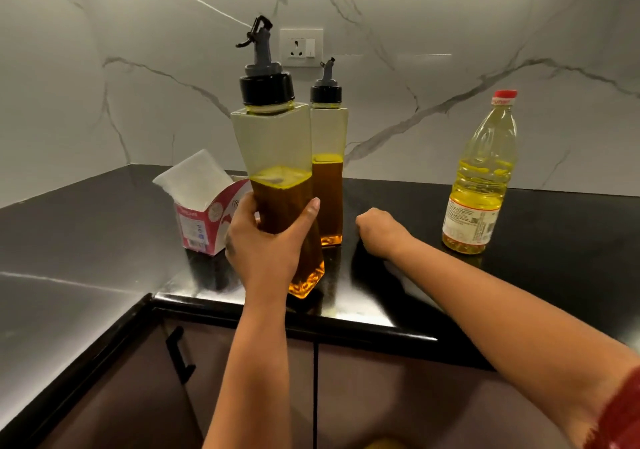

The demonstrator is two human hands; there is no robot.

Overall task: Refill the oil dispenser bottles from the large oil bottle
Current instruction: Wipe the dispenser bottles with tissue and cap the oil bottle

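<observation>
My left hand grips the lower half of a tall square dispenser bottle, about half full of dark amber oil, with a black cap and grey spout. The bottle looks lifted slightly above the counter, near the front edge. A second, similar dispenser bottle stands upright just behind it, also about half full. My right hand rests on the black counter to the right of both bottles, fingers curled, holding nothing. The large oil bottle with a red cap and pale yellow oil stands upright at the right.
A pink and white tissue box with a white tissue sticking out sits left of the bottles. The black counter runs into a corner with marble walls. A wall socket is behind. Cabinet doors with a black handle lie below.
</observation>
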